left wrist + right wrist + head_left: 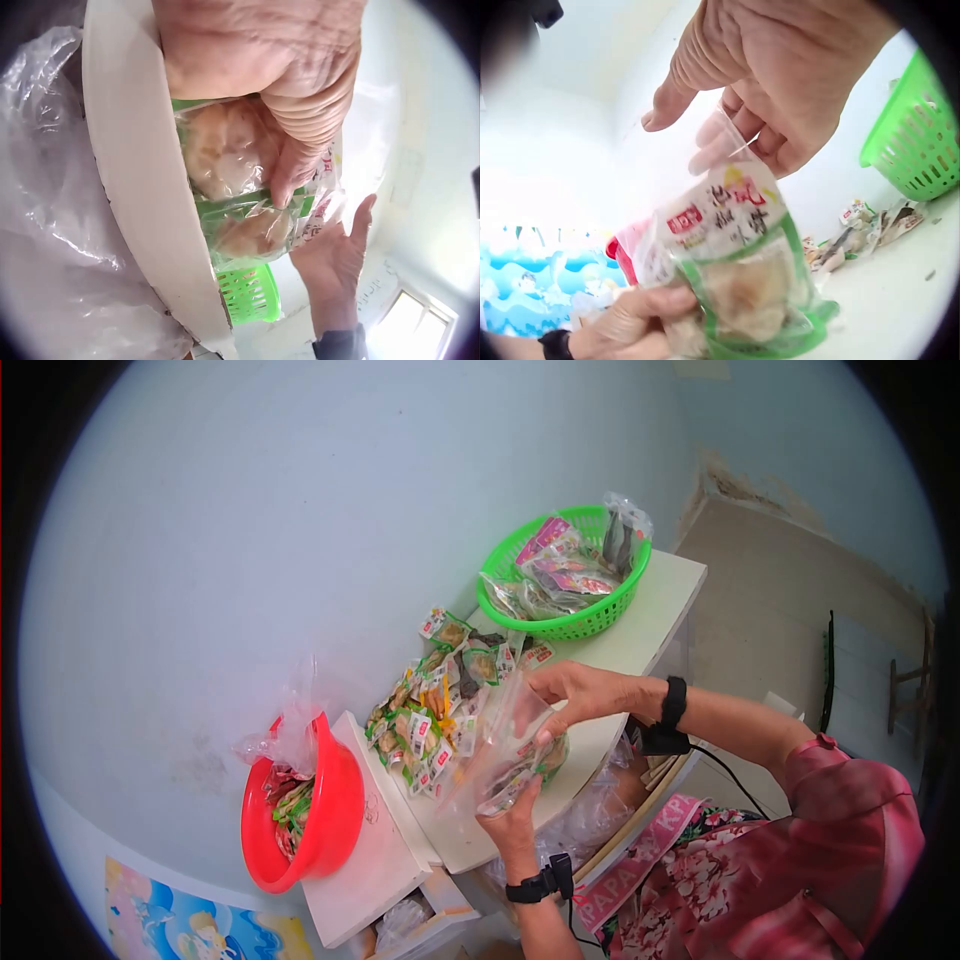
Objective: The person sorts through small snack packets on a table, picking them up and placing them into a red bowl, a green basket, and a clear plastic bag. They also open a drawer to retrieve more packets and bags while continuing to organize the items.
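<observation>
My left hand (512, 825) grips green-and-white snack packets (232, 150) from below, its thumb pressed over their front. Pale lumps of food show through their windows. A clear plastic bag (497, 735) spreads out at the packets, between the hands. Above them is my right hand (580, 692), thumb stretched away from the other fingers. In the right wrist view, those fingers (739, 124) show partly through the clear film, and the thumb stands off it. The left hand's thumb (671, 296) lies along the side of the front packet there.
A pile of small snack packets (425, 710) lies on the white table (640, 625) against the wall. Behind it stands a green basket (590, 625) of bagged packets. A red basin (335, 815) with packets and clear bags is at the left. Loose plastic bags (600, 810) fill the space below the tabletop.
</observation>
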The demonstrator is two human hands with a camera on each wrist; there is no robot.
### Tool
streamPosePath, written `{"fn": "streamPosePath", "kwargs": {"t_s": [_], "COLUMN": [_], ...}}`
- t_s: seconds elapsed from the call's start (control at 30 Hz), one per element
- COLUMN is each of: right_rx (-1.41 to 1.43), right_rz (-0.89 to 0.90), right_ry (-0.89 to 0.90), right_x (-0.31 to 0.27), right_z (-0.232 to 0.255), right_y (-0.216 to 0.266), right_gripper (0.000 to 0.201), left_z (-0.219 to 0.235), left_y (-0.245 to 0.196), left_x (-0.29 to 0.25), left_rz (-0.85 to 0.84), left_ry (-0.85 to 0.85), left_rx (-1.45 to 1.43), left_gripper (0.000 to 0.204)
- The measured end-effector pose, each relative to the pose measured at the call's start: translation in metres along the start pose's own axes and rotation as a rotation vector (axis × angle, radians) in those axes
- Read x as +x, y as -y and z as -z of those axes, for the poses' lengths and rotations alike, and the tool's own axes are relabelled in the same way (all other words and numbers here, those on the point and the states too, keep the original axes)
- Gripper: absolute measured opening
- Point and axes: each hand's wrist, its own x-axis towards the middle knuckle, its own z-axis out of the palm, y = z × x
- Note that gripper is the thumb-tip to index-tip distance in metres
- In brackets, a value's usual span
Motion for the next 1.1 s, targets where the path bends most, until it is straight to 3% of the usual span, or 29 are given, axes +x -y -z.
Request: {"fn": "streamPosePath", "kwargs": {"t_s": [0.07, 0.27, 0.37, 0.57, 0.73, 0.87, 0.97, 1.1], "right_rx": [0.082, -0.02, -0.062, -0.053, -0.243, -0.368, -0.294, -0.161], "right_rz": [0.06, 0.073, 0.13, -0.034, -0.179, -0.293, -0.289, -0.314], "right_ry": [-0.044, 0.001, 0.057, 0.055, 0.069, 0.248, 0.319, 0.295], "right_x": [0.008, 0.027, 0.027, 0.027, 0.048, 0.049, 0.045, 0.041], "right_z": [-0.005, -0.002, -0.003, -0.009, 0.007, 0.017, 0.019, 0.02], "right_y": [0.025, 0.039, 0.042, 0.056, 0.012, -0.026, -0.057, -0.075], "right_gripper": [0.034, 0.015, 0.019, 0.022, 0.02, 0.017, 0.016, 0.016], "left_z": [-0.003, 0.002, 0.006, 0.02, 0.023, 0.02, 0.018, 0.026], "left_y": [-0.002, -0.005, -0.018, -0.01, -0.005, -0.014, -0.021, -0.015], "left_x": [0.001, -0.001, -0.004, 0.0, -0.002, -0.007, -0.012, -0.02], "left_rz": [-0.074, -0.037, 0.045, -0.05, -0.047, 0.033, 0.123, 0.142], "left_ry": [-0.012, 0.032, 0.072, 0.158, 0.203, 0.169, 0.111, 0.016], "left_rx": [0.012, 0.079, 0.053, 0.123, 0.158, 0.081, 0.103, 0.08], "left_gripper": [0.056, 0.061, 0.06, 0.045, 0.04, 0.038, 0.036, 0.054]}}
